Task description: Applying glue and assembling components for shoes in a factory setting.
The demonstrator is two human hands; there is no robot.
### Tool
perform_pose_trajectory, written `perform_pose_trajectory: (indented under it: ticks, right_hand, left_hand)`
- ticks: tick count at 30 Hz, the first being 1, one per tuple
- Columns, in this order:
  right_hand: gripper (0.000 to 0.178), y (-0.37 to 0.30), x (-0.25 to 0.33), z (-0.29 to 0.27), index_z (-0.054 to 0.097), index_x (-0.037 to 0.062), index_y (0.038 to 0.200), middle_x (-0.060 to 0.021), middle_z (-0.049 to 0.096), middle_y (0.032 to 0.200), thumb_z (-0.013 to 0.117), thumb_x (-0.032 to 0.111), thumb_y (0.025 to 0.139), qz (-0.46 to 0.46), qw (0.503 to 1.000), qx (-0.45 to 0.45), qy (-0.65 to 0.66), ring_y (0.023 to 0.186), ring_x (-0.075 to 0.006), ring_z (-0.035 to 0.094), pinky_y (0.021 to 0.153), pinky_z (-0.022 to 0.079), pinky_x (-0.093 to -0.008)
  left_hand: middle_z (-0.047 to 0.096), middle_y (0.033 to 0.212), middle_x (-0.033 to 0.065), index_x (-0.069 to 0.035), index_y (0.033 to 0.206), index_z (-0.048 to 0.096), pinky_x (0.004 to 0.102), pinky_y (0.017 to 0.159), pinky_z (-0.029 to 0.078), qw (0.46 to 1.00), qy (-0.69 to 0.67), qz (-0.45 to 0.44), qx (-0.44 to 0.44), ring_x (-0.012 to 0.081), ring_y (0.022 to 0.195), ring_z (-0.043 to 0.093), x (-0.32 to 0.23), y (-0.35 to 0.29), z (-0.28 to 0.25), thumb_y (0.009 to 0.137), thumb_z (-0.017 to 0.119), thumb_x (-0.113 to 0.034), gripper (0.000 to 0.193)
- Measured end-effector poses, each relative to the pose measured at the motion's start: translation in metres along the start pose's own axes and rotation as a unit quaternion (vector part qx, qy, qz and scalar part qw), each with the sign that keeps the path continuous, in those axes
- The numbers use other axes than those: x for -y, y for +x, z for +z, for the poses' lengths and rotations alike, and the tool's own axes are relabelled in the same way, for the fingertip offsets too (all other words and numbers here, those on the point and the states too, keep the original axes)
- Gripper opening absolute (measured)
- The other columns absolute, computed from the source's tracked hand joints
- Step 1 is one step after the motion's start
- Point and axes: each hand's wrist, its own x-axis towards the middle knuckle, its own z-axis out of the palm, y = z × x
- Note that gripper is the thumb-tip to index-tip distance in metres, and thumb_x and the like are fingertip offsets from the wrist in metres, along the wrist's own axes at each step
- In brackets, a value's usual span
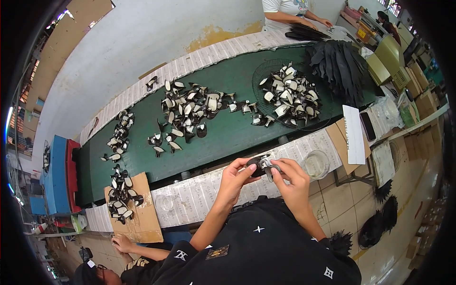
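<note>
Close to my chest, above the near ledge of the table, I hold a small shoe heel (259,167) with a black cover and a pale part showing. My left hand (232,181) pinches its black side between thumb and fingers. From the other side my right hand (293,183) grips it, fingers closed at the pale part. Fingertips hide much of the heel. Beyond my hands, many similar black heels with cream faces (190,107) lie in loose groups on a green belt (228,140). More of them fill a round wire basket (256,78) at the far right.
Black leather strips (337,66) are heaped beyond the basket. A clear round dish (316,165) stands right of my hands, a glass jar (165,203) to the left. Heels lie on cardboard (148,209). One co-worker (280,14) stands across; another (109,273) is at lower left.
</note>
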Motion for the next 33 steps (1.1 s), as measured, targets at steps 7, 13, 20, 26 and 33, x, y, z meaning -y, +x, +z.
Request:
perform_pose_trajectory:
  ticks: [7, 13, 20, 26, 33]
  right_hand:
    - [0.021, 0.006, -0.022, -0.003, 0.065, -0.0037, 0.109, -0.0086, 0.063, 0.105, 0.059, 0.007, 0.092, 0.145, 0.964, -0.024, 0.224, 0.087, -0.0126, 0.063, 0.072, 0.053, -0.0229]
    - [0.026, 0.011, -0.040, -0.020, 0.061, -0.0013, 0.114, -0.0069, 0.066, 0.104, 0.057, 0.014, 0.094, 0.209, 0.911, -0.063, 0.349, 0.089, -0.0107, 0.063, 0.069, 0.052, -0.0231]
    - [0.024, 0.009, -0.052, -0.045, 0.062, -0.0003, 0.113, -0.0055, 0.065, 0.102, 0.059, 0.014, 0.093, 0.202, 0.902, -0.126, 0.362, 0.083, -0.0071, 0.060, 0.066, 0.051, -0.0216]
    - [0.024, 0.008, -0.077, -0.060, 0.062, -0.0010, 0.113, -0.0067, 0.065, 0.103, 0.058, 0.013, 0.093, 0.205, 0.907, -0.197, 0.311, 0.083, -0.0091, 0.061, 0.067, 0.052, -0.0220]
    - [0.023, 0.014, -0.094, -0.050, 0.062, -0.0020, 0.112, -0.0076, 0.065, 0.101, 0.057, 0.012, 0.094, 0.241, 0.900, -0.183, 0.315, 0.084, -0.0106, 0.062, 0.067, 0.052, -0.0226]
  left_hand:
    - [0.062, 0.105, 0.0062, 0.000, 0.110, 0.059, 0.0309, 0.081, 0.058, 1.000, 0.015, 0.003, -0.008, 0.0144, 0.094, 0.063, 0.007, 0.010, -0.005, 0.090, 0.064, -0.011, 0.024]
    - [0.063, 0.103, 0.0065, 0.001, 0.112, 0.059, 0.0324, 0.083, 0.057, 0.999, 0.044, -0.021, -0.021, 0.0145, 0.095, 0.063, 0.024, 0.052, -0.014, 0.091, 0.062, -0.012, 0.025]
    - [0.061, 0.121, 0.0143, 0.002, 0.126, 0.053, 0.0333, 0.088, 0.053, 0.991, -0.011, 0.074, 0.115, 0.0211, 0.101, 0.063, -0.019, 0.172, 0.038, 0.098, 0.052, -0.024, 0.039]
    - [0.065, 0.105, 0.0171, -0.003, 0.116, 0.061, 0.0361, 0.078, 0.051, 0.846, 0.494, 0.182, -0.087, 0.0303, 0.090, 0.064, 0.057, 0.249, -0.057, 0.085, 0.067, -0.024, 0.038]
    - [0.056, 0.105, 0.0086, -0.014, 0.104, 0.069, 0.0427, 0.083, 0.040, 0.777, 0.554, 0.264, -0.141, 0.0298, 0.100, 0.050, 0.107, 0.271, -0.049, 0.075, 0.076, -0.031, 0.035]
